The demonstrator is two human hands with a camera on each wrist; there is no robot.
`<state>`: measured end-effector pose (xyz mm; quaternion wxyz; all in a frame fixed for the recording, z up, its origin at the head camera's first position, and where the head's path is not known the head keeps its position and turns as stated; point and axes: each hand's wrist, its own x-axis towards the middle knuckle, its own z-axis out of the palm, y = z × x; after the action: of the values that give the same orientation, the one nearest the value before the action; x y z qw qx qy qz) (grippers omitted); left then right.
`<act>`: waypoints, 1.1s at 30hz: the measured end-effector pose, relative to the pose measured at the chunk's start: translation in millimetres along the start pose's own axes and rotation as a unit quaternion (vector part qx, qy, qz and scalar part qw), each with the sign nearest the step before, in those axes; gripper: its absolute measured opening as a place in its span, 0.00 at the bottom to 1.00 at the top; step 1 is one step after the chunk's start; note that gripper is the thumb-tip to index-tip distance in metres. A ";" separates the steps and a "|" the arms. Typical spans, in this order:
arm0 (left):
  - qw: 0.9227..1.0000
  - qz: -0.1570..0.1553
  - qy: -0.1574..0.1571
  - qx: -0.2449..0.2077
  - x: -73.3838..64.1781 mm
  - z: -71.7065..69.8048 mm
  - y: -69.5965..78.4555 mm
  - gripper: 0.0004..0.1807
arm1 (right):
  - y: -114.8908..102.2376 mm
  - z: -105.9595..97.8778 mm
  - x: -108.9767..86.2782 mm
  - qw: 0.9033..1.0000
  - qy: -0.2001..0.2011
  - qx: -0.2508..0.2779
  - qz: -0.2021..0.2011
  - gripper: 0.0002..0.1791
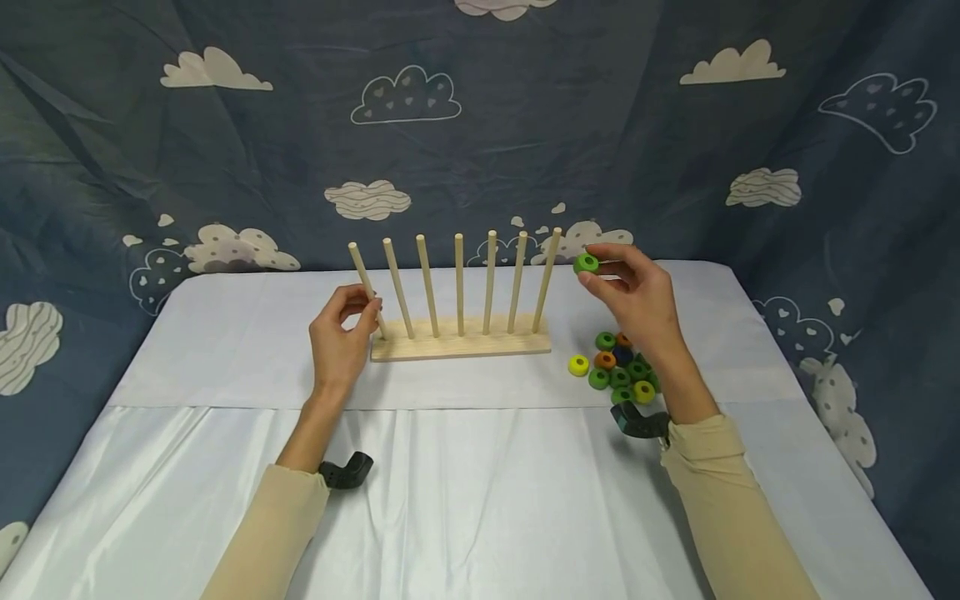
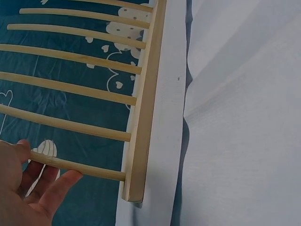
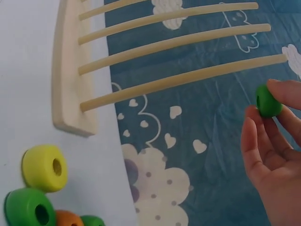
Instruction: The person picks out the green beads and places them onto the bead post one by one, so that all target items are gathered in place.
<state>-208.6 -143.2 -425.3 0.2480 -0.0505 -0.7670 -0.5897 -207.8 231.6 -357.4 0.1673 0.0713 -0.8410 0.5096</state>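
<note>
A wooden rack (image 1: pixel 461 346) with a row of several upright pegs stands on the white table, its pegs bare. My left hand (image 1: pixel 341 342) pinches the leftmost peg (image 2: pixel 89 170) between thumb and fingers, partway up its length. Off the rack's right end, my right hand (image 1: pixel 637 296) pinches a green bead (image 3: pixel 268 101) with a hole through it, between thumb and fingertips. That bead is raised beside the top of the rightmost peg (image 3: pixel 188 81), apart from it.
Loose green, yellow, orange and dark blue beads lie in a cluster right of the rack, under my right forearm; a yellow bead (image 1: pixel 578 365) sits at its left edge. Behind the table (image 1: pixel 465 500) hangs a dark blue cloud-print cloth (image 1: pixel 525 125).
</note>
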 end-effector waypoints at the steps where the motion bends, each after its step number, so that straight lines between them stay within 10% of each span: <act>1: 1.000 0.000 0.000 0.001 -0.2 -0.3 -0.2 0.10 | -1.6 0.3 0.8 1.000 0.002 0.002 0.000 0.23; 33: 1.000 -0.001 0.005 0.001 0.2 0.1 -6.4 0.10 | -36.0 6.3 14.8 0.994 0.020 0.096 -0.039 0.21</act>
<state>-211.2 -145.0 -430.8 0.2512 -0.0467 -0.7667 -0.5890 -212.5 209.8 -324.8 0.1962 0.1092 -0.7814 0.5823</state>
